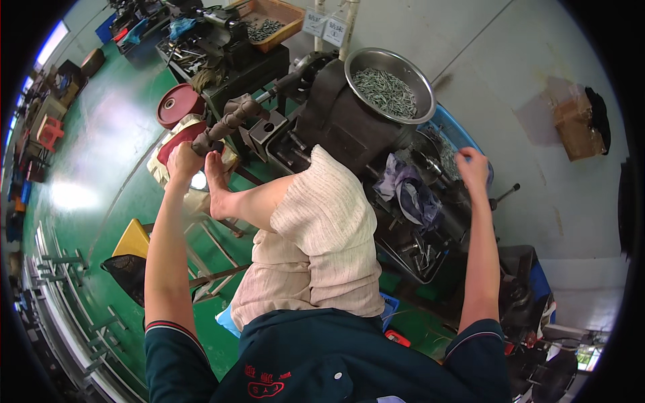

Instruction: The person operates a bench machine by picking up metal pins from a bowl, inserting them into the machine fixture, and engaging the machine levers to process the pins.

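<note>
My left hand (184,161) is closed around the near end of a thick brown lever arm (232,115), which runs from the dark bench machine (339,117). My bare foot rests just right of that hand. At the right, my right hand (473,168) is raised beside the machine's spindle end (430,164), fingers curled together; whatever they hold, if anything, is too small to make out. Beyond it a blue plastic basket (451,124) contains small metal parts. A steel bowl (422,70) heaped with small metal pins (384,93) stands on top of the machine.
A purple-grey rag (408,191) lies on the machine, above a dark tray (418,258) of metal tools. Red-topped stools (180,105) and a yellow seat (132,240) are on the left. A wooden tray (285,17) of parts sits behind. A cardboard box (579,127) is by the wall.
</note>
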A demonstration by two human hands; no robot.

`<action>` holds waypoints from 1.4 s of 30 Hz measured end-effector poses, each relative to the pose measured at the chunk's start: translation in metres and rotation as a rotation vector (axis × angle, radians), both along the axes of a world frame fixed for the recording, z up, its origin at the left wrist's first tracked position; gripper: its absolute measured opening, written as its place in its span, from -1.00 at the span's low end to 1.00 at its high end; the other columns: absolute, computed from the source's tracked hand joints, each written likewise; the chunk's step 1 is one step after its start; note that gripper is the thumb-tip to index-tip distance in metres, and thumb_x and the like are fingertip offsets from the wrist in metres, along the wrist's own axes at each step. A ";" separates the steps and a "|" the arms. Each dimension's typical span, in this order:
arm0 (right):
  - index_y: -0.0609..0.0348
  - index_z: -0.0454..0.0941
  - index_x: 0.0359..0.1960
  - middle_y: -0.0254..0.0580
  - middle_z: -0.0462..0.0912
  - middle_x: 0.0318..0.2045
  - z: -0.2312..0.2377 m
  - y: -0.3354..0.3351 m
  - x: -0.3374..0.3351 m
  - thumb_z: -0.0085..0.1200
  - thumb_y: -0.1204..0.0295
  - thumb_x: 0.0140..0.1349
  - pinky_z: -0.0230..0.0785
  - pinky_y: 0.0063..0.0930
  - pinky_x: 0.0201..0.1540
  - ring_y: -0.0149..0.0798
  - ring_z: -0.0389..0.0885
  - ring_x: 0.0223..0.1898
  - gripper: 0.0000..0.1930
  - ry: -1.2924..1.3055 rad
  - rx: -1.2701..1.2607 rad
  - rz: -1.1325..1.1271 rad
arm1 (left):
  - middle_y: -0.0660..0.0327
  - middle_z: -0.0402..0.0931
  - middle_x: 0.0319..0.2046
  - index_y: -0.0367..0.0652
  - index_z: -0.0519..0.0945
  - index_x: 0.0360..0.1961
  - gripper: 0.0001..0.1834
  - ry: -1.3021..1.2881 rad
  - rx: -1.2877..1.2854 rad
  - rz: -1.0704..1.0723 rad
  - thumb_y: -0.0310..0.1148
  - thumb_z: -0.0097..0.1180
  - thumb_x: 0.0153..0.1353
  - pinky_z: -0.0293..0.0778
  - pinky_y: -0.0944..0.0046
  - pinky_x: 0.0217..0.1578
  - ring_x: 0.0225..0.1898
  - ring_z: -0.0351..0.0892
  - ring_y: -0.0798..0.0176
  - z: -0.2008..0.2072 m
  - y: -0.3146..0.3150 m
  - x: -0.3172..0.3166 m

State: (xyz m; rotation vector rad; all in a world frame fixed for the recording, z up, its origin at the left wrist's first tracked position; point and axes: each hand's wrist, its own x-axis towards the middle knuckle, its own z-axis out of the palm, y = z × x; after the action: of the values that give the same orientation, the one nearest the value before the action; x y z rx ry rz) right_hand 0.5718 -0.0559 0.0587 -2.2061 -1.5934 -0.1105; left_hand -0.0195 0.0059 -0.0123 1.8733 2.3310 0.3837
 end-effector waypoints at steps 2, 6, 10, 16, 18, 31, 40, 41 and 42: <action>0.10 0.56 -0.48 -0.14 0.57 -0.49 -0.018 0.026 -0.024 0.03 0.28 -0.11 0.33 -0.36 -0.27 -0.13 0.52 -0.40 -0.79 0.169 -0.032 0.104 | -0.03 0.51 -0.47 -0.16 0.57 -0.46 -0.56 0.004 -0.005 0.010 -0.03 0.23 -0.29 0.41 0.08 -0.33 -0.34 0.51 -0.03 -0.001 0.001 0.001; 0.23 0.53 -0.52 -0.20 0.55 -0.58 -0.040 0.051 -0.051 0.03 0.38 -0.15 0.28 -0.50 -0.36 -0.31 0.49 -0.50 -0.82 0.563 -0.167 0.138 | -0.02 0.51 -0.50 -0.19 0.55 -0.49 -0.57 0.011 0.034 0.032 -0.04 0.21 -0.28 0.43 0.07 -0.36 -0.38 0.51 -0.04 -0.006 -0.011 0.005; 0.30 0.50 -0.54 -0.23 0.52 -0.63 -0.049 0.048 -0.054 0.01 0.46 -0.17 0.24 -0.56 -0.40 -0.41 0.44 -0.55 -0.85 0.563 -0.130 0.180 | -0.02 0.50 -0.53 -0.11 0.55 -0.46 -0.69 -0.010 0.093 0.055 -0.16 0.17 -0.24 0.43 0.08 -0.41 -0.43 0.51 -0.05 -0.005 -0.041 0.041; 0.32 0.50 -0.52 -0.21 0.52 -0.62 -0.042 0.049 -0.056 0.01 0.45 -0.17 0.25 -0.54 -0.39 -0.39 0.45 -0.54 -0.82 0.605 -0.146 0.279 | 0.02 0.51 -0.46 0.03 0.37 -0.04 -0.46 -0.058 0.059 0.048 -0.36 0.06 -0.19 0.42 0.09 -0.43 -0.45 0.51 -0.03 -0.002 -0.069 0.070; 0.32 0.50 -0.52 -0.21 0.53 -0.61 -0.046 0.049 -0.052 0.01 0.45 -0.17 0.26 -0.54 -0.38 -0.38 0.45 -0.54 -0.82 0.590 -0.157 0.313 | 0.03 0.51 -0.44 0.06 0.30 0.05 -0.37 -0.080 0.105 0.018 -0.42 0.03 -0.19 0.42 0.09 -0.43 -0.45 0.51 -0.03 -0.005 -0.070 0.071; 0.08 0.53 -0.40 -0.21 0.51 -0.35 0.027 0.071 -0.046 0.02 0.22 -0.06 0.23 -0.26 -0.18 -0.17 0.38 -0.18 -0.75 -0.350 0.423 0.062 | 0.03 0.52 -0.43 -0.02 0.24 0.07 -0.33 -0.090 0.085 0.037 -0.48 -0.01 -0.22 0.43 0.08 -0.45 -0.44 0.51 -0.05 -0.002 -0.068 0.077; 0.00 0.57 -0.55 -0.19 0.58 -0.45 0.059 0.107 -0.152 0.09 0.33 -0.21 0.27 -0.28 -0.17 -0.17 0.45 -0.22 -0.87 -0.228 -0.307 0.332 | -0.01 0.51 -0.44 -0.08 0.37 -0.06 -0.47 -0.099 0.050 0.060 -0.48 -0.03 -0.20 0.43 0.06 -0.44 -0.42 0.51 -0.06 -0.002 -0.069 0.072; -0.01 0.57 -0.57 -0.20 0.58 -0.48 0.055 0.108 -0.151 0.07 0.36 -0.21 0.27 -0.28 -0.17 -0.18 0.45 -0.23 -0.89 -0.225 -0.247 0.319 | -0.01 0.51 -0.44 -0.10 0.42 -0.11 -0.52 -0.088 0.033 0.046 -0.48 -0.03 -0.20 0.42 0.06 -0.43 -0.42 0.51 -0.06 -0.003 -0.069 0.071; 0.00 0.57 -0.58 -0.22 0.58 -0.49 0.052 0.109 -0.149 0.05 0.38 -0.20 0.27 -0.25 -0.18 -0.18 0.46 -0.24 -0.90 -0.220 -0.232 0.328 | -0.01 0.51 -0.44 -0.13 0.47 -0.18 -0.58 -0.118 0.100 0.034 -0.48 -0.04 -0.21 0.42 0.07 -0.42 -0.41 0.51 -0.05 -0.004 -0.069 0.071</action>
State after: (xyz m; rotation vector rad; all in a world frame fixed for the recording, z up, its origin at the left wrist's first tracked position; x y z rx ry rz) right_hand 0.4232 0.0535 0.1102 -2.1199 -2.1661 -0.0769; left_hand 0.0516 -0.0634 -0.0161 1.8014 2.3088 0.6077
